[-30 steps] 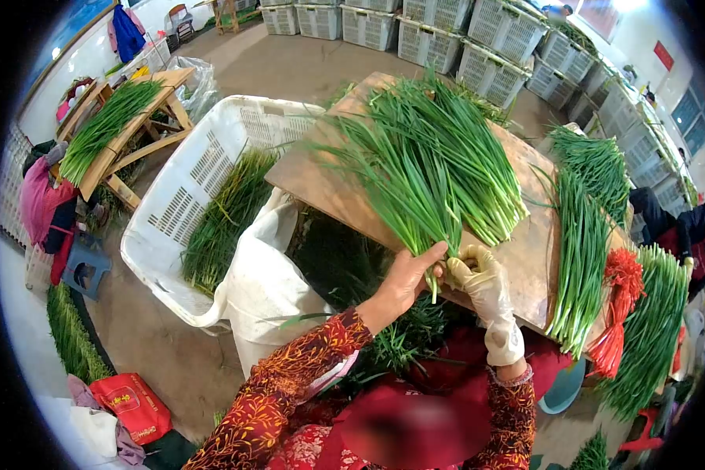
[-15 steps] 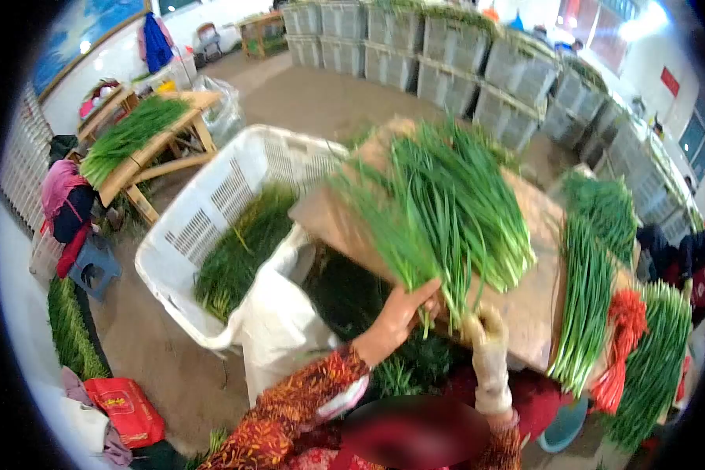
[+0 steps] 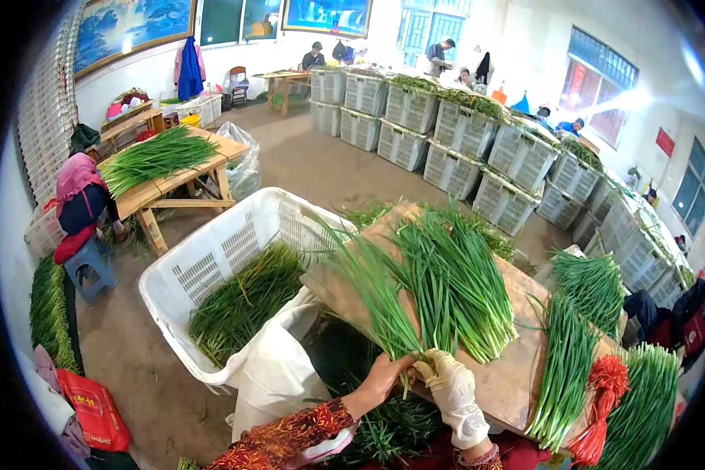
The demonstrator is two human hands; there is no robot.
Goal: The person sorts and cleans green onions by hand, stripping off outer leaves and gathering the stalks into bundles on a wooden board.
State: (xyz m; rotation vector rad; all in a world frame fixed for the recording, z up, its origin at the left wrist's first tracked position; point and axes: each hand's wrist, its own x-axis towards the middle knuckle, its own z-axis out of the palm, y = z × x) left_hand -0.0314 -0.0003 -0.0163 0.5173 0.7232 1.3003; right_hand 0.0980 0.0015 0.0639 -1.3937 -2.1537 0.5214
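My bare left hand (image 3: 382, 379) is closed on the pale stem ends of a small bunch of green stalks (image 3: 377, 309), whose leaves fan up and left, slightly blurred. Touching it on the right, my right hand (image 3: 452, 390), in a pale glove, has its fingers pinched at the same stem ends. Beyond them a larger pile of green stalks (image 3: 466, 286) lies on the wooden board (image 3: 518, 376). Neat bundles (image 3: 560, 368) rest further right, beside a bunch of red ties (image 3: 601, 407).
Left of the board is a white crate (image 3: 204, 274) holding greens, with a white cloth (image 3: 278, 376) over its near side. Stacked crates (image 3: 450, 168) line the back. A seated person (image 3: 82, 196) is at the left by another table (image 3: 145, 192). Other people are further back.
The view has tilted up, showing more of the room. My gloved right hand has moved in against my left hand, at the stem ends. The small bunch has shifted slightly left.
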